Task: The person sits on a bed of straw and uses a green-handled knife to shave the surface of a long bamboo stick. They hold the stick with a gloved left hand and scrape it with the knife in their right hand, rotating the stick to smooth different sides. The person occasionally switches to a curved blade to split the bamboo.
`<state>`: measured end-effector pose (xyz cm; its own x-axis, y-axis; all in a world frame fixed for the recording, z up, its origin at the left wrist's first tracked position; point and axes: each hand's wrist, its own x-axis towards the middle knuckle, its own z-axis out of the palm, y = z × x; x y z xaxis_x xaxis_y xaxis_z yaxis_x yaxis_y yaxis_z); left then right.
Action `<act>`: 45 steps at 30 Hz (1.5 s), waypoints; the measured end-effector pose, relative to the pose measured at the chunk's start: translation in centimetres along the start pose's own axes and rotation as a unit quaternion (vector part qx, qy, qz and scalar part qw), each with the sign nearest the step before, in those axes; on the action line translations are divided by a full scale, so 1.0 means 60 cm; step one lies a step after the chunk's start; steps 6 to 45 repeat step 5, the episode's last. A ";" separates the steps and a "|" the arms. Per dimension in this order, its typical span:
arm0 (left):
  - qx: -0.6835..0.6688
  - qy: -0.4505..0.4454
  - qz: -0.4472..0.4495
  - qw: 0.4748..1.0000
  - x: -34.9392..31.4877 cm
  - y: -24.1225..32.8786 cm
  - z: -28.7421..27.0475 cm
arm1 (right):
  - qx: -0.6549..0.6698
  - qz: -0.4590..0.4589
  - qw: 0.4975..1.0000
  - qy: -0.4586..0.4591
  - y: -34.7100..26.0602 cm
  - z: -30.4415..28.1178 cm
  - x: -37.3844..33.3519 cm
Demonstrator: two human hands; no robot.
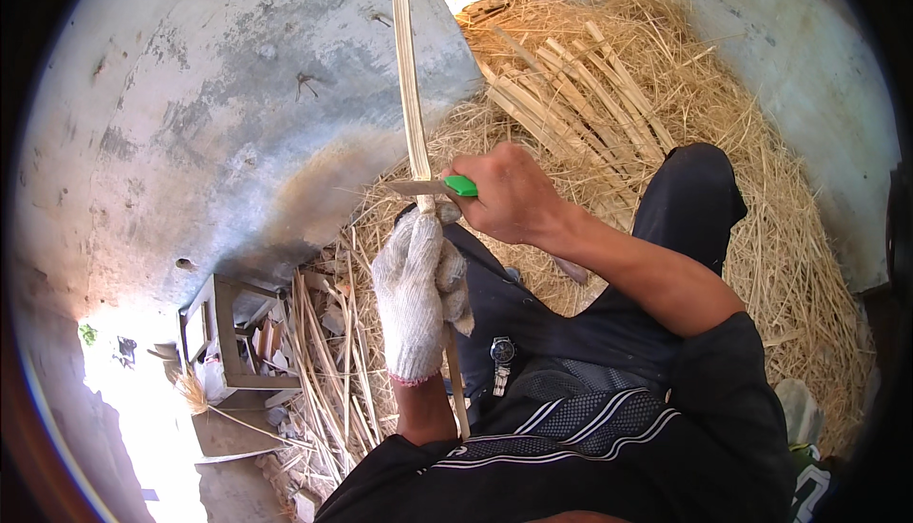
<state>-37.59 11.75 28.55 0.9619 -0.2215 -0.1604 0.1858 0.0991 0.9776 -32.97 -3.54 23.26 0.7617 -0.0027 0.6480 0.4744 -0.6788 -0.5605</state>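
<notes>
My left hand [416, 285], in a white knitted glove, is closed around a long, pale split strip [410, 86] that looks like bamboo. The strip stands up above the glove, and its lower end comes out below the fingers toward my body. In my right hand [509, 192], bare and closed, is a knife [416, 187] with a green handle [461, 185]. Its blade lies across the strip just above the gloved fingers and appears to touch it. My thumb and part of the handle are hidden by the fist.
Straw-like shavings [789, 266] cover the floor at right, with a bundle of split strips [571, 95] on them. More loose strips [328, 361] lie at left beside a wooden frame [223, 333]. A plastered wall [238, 95] rises at left. A wristwatch [501, 361] shows against my dark clothing.
</notes>
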 end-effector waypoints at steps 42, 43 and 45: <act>-0.015 -0.037 -0.013 0.999 -0.003 -0.004 -0.005 | -0.022 -0.005 0.997 0.068 0.008 0.025 -0.007; -0.015 -0.037 -0.013 0.999 -0.003 -0.004 -0.005 | -0.022 -0.005 0.997 0.068 0.008 0.025 -0.007; -0.015 -0.037 -0.013 0.999 -0.003 -0.004 -0.005 | -0.022 -0.005 0.997 0.068 0.008 0.025 -0.007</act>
